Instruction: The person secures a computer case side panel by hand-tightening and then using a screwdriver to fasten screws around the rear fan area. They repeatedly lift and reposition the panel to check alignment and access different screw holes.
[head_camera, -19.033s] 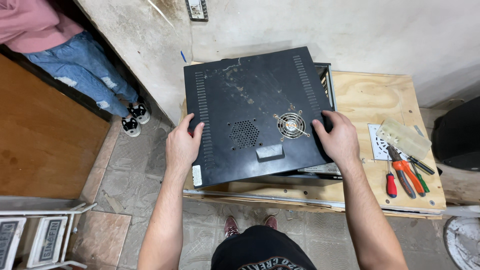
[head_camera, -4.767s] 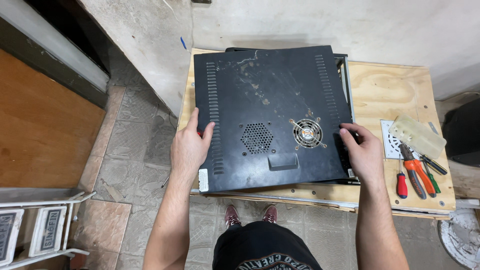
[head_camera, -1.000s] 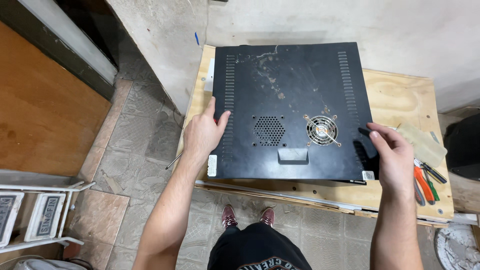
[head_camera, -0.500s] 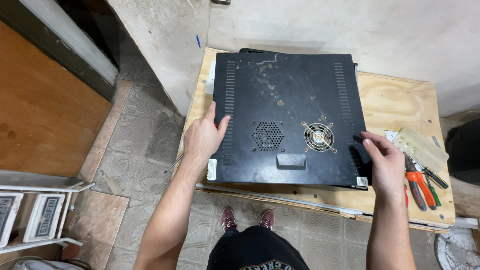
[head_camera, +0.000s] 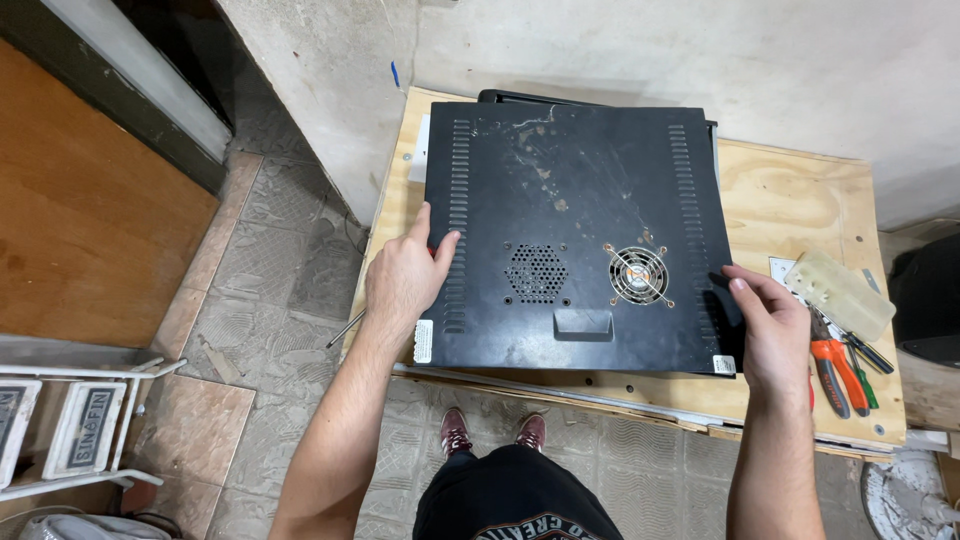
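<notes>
A flat black metal cover panel with vent slots and a small round fan (head_camera: 575, 230) lies on the plywood desk (head_camera: 800, 200). The left hand (head_camera: 405, 280) grips its left edge; the right hand (head_camera: 770, 325) clasps its right edge, beside orange-handled pliers (head_camera: 832, 365).

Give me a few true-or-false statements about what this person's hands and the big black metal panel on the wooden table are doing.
1. Both hands grip the black metal panel by its side edges. True: left hand, right hand.
2. The round fan grille sits nearer the left hand. False: nearer the right hand.
3. Orange-handled pliers lie right of the panel. True.
4. The panel rests on the tiled floor. False: on the plywood table.
</notes>
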